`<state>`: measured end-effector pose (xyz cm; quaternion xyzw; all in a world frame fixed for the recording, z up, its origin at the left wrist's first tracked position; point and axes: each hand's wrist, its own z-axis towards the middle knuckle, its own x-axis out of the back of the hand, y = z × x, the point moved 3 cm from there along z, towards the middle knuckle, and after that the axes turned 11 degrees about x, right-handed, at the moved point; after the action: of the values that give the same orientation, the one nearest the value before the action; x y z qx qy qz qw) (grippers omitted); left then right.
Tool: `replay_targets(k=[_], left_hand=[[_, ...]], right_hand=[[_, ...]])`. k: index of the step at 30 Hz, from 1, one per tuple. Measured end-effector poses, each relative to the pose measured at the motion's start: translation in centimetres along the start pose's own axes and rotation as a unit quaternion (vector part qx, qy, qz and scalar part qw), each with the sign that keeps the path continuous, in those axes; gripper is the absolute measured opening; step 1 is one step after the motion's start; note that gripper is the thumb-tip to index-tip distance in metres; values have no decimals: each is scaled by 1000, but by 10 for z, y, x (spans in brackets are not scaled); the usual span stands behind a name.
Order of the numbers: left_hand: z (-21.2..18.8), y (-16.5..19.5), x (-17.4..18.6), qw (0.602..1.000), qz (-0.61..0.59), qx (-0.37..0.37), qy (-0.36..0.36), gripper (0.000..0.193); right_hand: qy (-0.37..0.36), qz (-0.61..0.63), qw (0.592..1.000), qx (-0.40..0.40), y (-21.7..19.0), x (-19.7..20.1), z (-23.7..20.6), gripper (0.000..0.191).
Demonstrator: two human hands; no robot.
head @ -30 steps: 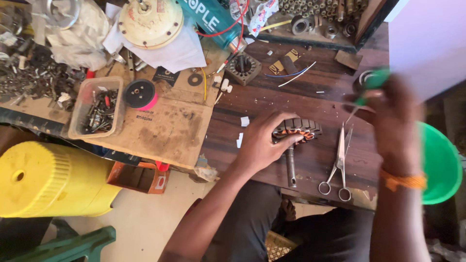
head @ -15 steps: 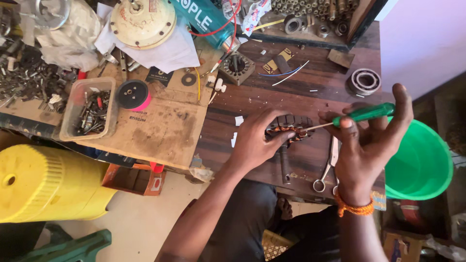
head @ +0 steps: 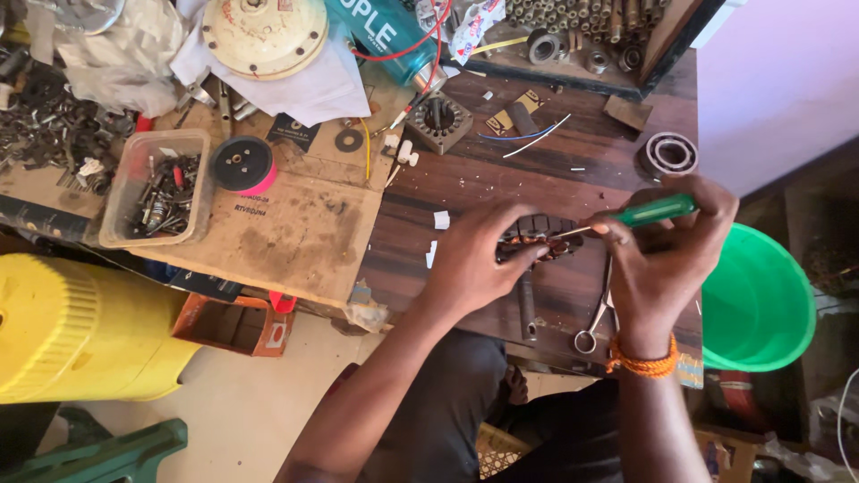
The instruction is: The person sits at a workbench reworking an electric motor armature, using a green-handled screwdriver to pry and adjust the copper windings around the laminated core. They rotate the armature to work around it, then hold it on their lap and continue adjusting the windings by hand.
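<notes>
My left hand grips a small motor stator with copper windings, pressing it onto the dark wooden table. My right hand holds a green-handled screwdriver, its thin shaft pointing left into the windings. An orange band circles my right wrist. Scissors lie on the table below my right hand, and a dark metal rod lies under the stator.
A green bucket stands at the right, a yellow container at the left. A clear tub of screws, a black spool, a square stator, a bearing and a cream motor housing crowd the bench.
My right hand came down from the table's right edge with the green screwdriver and brought its tip to the stator. The left hand stayed on the stator.
</notes>
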<state>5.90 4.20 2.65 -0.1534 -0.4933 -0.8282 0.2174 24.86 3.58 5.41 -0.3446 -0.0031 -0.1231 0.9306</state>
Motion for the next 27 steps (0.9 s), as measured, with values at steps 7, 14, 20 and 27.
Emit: replay_targets(k=[7,14,20,27], left_hand=[[1,5,-3,998,53,-3,18,47],[-1,6,-3,998,50,-33,12,44],[3,5,-4,997,71,-7,-36,44],[0,12,-4,997,68,-3,-34,42]], right_hand=[[-103,-80,989,-63,-40,-5,9,63],[-14,-65,998,-23,-50,-12,-12,54],[-39,-95,994,-22,-49,-15,-5,48],[-12,-75,997,-32,-61,-16,-3,45]])
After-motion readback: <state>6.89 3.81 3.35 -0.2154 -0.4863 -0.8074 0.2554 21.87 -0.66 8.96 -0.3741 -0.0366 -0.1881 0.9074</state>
